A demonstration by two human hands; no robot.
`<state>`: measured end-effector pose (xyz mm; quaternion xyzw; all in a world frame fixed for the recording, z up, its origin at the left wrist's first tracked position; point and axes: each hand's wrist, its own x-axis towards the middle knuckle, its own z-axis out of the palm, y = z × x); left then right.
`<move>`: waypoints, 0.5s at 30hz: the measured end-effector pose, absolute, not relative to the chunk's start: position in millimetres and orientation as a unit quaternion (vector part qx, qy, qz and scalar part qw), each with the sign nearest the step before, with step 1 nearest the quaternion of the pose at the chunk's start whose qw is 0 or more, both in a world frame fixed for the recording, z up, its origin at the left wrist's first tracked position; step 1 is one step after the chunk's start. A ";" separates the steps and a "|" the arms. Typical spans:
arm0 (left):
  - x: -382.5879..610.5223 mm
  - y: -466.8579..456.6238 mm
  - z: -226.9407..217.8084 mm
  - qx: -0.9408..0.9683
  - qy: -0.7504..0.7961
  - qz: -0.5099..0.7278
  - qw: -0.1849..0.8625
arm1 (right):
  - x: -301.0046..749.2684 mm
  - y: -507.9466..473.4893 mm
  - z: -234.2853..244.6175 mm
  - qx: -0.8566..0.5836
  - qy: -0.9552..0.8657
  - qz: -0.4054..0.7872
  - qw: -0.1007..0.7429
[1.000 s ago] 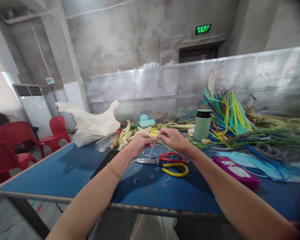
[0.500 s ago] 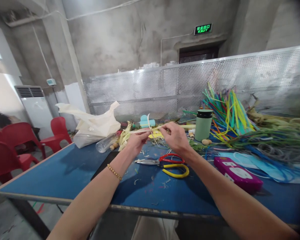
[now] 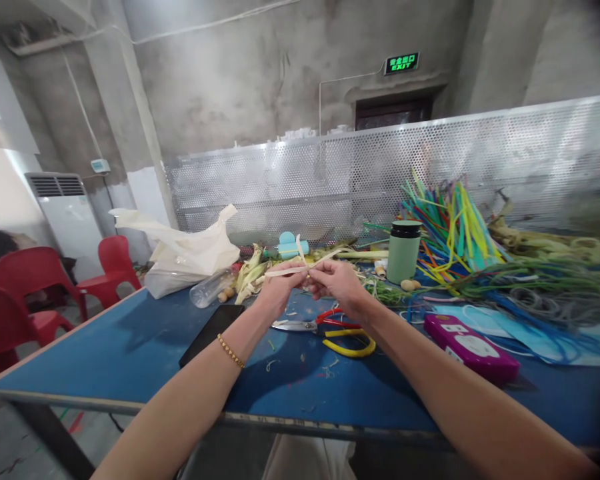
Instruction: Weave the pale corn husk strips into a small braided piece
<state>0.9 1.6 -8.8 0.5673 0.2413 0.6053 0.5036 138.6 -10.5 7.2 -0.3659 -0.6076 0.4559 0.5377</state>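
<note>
Pale flat strips [image 3: 283, 272], like husk or straw, cross between my two hands above the table. My left hand [image 3: 276, 292] is closed in a pinch on them near the crossing. From the other side my right hand [image 3: 341, 287] pinches the strips too, its fingertips close to the left ones. One strip end stands upright and another slants up to the right. Under my hands lies a metal cutting tool [image 3: 295, 326] with one red and one yellow handle. Small clippings are scattered around it.
A black phone-like slab [image 3: 207, 333], a clear bottle [image 3: 207, 292] and a white bag [image 3: 193, 257] are at left. A green jar [image 3: 403, 257], purple box [image 3: 470, 347], blue masks [image 3: 510, 327] and coloured strips [image 3: 460, 223] lie right. Red chairs [image 3: 35, 273] stand beyond the table [image 3: 105, 353].
My right hand has moved down and left, closer to the left hand, and now pinches at the strips' crossing. The view has shifted slightly.
</note>
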 end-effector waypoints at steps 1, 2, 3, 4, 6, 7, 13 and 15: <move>0.9 1.5 -8.8 0.567 0.242 0.609 0.499 | 138.5 -10.2 7.1 -0.368 -0.608 0.453 0.539; 0.8 1.3 -8.6 0.566 0.243 0.613 0.495 | 138.3 -10.0 7.0 -0.367 -0.609 0.451 0.540; 0.7 0.9 -8.3 0.567 0.244 0.616 0.490 | 138.0 -10.0 7.0 -0.364 -0.610 0.450 0.542; 0.6 0.4 -7.9 0.568 0.245 0.619 0.484 | 137.7 -10.1 7.0 -0.358 -0.612 0.450 0.543; 0.6 -0.6 -7.4 0.574 0.246 0.622 0.473 | 136.8 -10.1 6.8 -0.347 -0.616 0.449 0.545; 0.6 -0.9 -7.5 0.577 0.245 0.623 0.467 | 136.2 -9.9 6.5 -0.343 -0.617 0.449 0.548; 2.2 1.0 -12.3 0.583 0.254 0.635 0.439 | 131.0 -8.6 4.3 -0.314 -0.605 0.457 0.572; 3.8 1.4 -13.8 0.572 0.251 0.639 0.449 | 129.6 -9.1 4.1 -0.303 -0.604 0.459 0.577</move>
